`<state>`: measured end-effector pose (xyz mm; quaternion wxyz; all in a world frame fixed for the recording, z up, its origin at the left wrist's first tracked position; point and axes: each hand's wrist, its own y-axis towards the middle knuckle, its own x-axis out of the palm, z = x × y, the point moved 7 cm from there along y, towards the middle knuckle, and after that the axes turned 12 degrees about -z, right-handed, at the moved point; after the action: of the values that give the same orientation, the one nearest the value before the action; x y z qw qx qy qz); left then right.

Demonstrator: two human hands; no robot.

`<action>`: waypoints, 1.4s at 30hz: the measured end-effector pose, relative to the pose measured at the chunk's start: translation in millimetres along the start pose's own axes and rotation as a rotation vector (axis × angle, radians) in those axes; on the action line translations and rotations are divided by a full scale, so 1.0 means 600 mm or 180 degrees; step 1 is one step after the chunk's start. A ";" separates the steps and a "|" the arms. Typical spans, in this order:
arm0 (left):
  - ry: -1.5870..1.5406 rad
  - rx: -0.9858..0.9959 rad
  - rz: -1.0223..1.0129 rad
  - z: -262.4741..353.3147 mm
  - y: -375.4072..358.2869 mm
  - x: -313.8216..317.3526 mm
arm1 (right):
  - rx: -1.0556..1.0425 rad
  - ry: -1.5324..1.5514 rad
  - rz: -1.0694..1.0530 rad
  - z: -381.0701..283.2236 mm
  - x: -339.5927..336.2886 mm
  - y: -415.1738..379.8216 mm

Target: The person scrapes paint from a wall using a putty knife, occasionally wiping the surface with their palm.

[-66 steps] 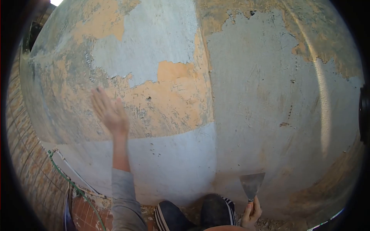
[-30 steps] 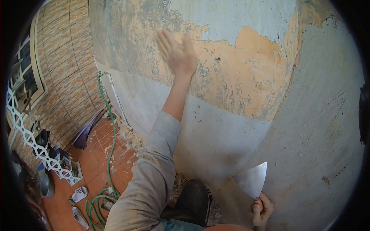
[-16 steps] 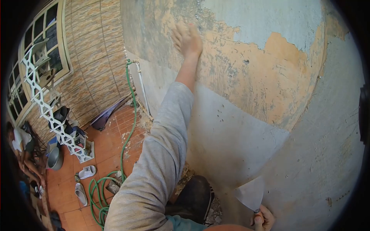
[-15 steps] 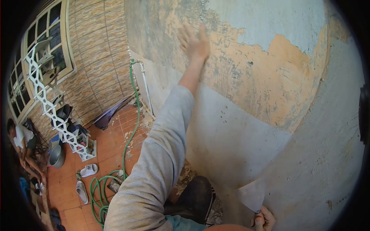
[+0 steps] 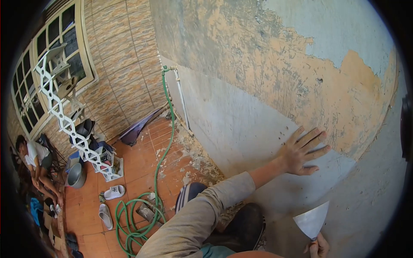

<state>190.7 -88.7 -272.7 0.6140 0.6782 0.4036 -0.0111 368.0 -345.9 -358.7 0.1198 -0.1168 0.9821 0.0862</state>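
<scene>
My left hand [image 5: 301, 155] lies with fingers spread over the wall, where the scraped peach-and-grey patch [image 5: 279, 81] borders the smooth pale lower wall [image 5: 241, 116]. Its fingertips overlap the lower edge of that patch in this view. Low at the right, my right hand [image 5: 319, 247] is closed round the orange handle of a wall scraper [image 5: 312, 220]. The scraper's wide metal blade points up, beside the lower wall. Higher up, a ragged layer of pale blue paint [image 5: 344, 30] meets the scraped patch.
Paint flakes [image 5: 189, 163] litter the orange tiled floor [image 5: 137, 172] along the wall's foot. A green hose [image 5: 137, 228] runs from a tap and coils near my boots [image 5: 243, 223]. A white rack [image 5: 71, 122], slippers [image 5: 114, 192], a metal basin [image 5: 76, 175] and a seated person [image 5: 36, 159] are at left.
My left hand has moved down and to the right across the wall, fingers still spread. The scraper in my right hand appears slightly further right. The whole view has shifted.
</scene>
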 end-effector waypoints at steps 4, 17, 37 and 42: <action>0.0071 0.0105 0.0029 0.000 -0.004 -0.005 | -0.0462 0.0084 -0.0007 -0.006 0.001 0.004; -0.2702 0.0515 0.0962 -0.042 -0.012 -0.060 | -0.0610 -0.0335 0.2037 -0.095 0.116 0.061; -0.1361 0.2650 0.0003 -0.083 0.163 -0.266 | -0.1128 -0.3853 0.3434 -0.352 0.204 0.329; -0.1226 0.2793 -0.0169 -0.078 0.169 -0.254 | -0.0980 -0.4108 0.3537 -0.350 0.201 0.326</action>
<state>122.5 -122.3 -99.7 0.3329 0.8484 0.2570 -0.3215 160.3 -224.8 -160.9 0.5773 0.4371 0.6142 0.3138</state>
